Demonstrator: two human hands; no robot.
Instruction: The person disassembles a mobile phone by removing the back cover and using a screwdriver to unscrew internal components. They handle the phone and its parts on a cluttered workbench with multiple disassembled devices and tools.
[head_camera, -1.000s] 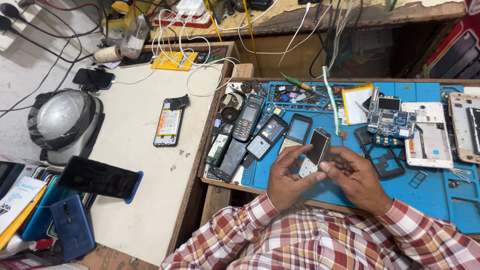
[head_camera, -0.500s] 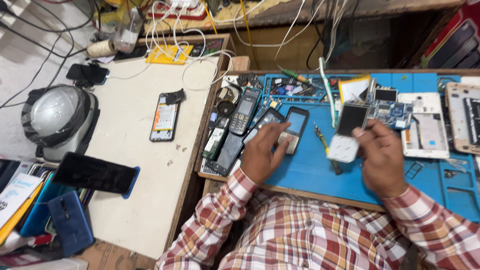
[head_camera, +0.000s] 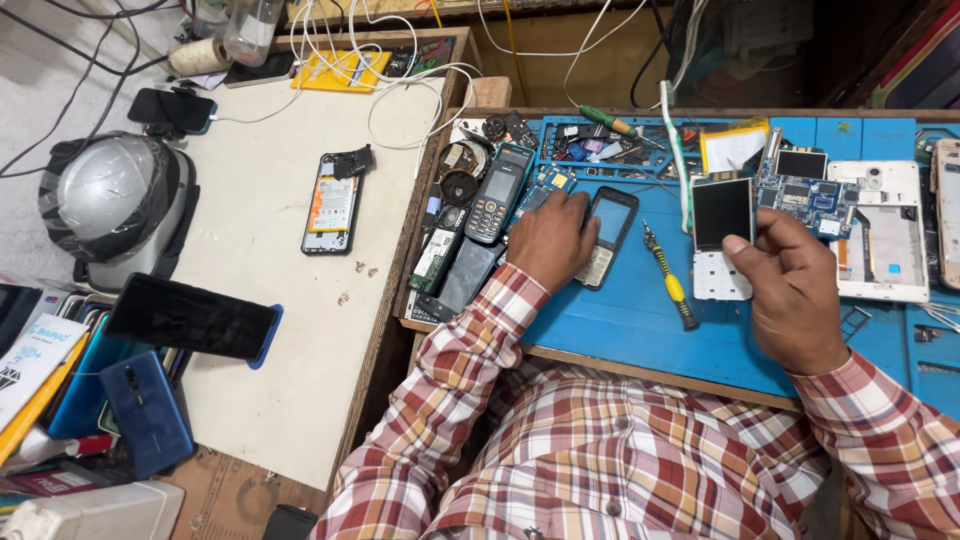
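Note:
My right hand (head_camera: 795, 290) holds a small phone board with a dark screen and white keypad (head_camera: 722, 235) upright above the blue work mat (head_camera: 620, 320). My left hand (head_camera: 550, 240) rests on the mat, fingers curled over phones, touching a dark keypad phone with its cover off (head_camera: 606, 240). A black keypad phone (head_camera: 497, 195) lies just left of that hand. A yellow-handled screwdriver (head_camera: 670, 278) lies between my hands.
Circuit boards (head_camera: 810, 195) and a white phone frame (head_camera: 885, 240) lie at the right of the mat. On the white table stand an opened smartphone (head_camera: 330, 205), a grey helmet (head_camera: 115, 205) and a black phone (head_camera: 190, 318). White cables (head_camera: 400, 70) trail at the back.
My hands have parted: the right one lifted the small screen board to the right, and the left one moved left onto the phones on the mat.

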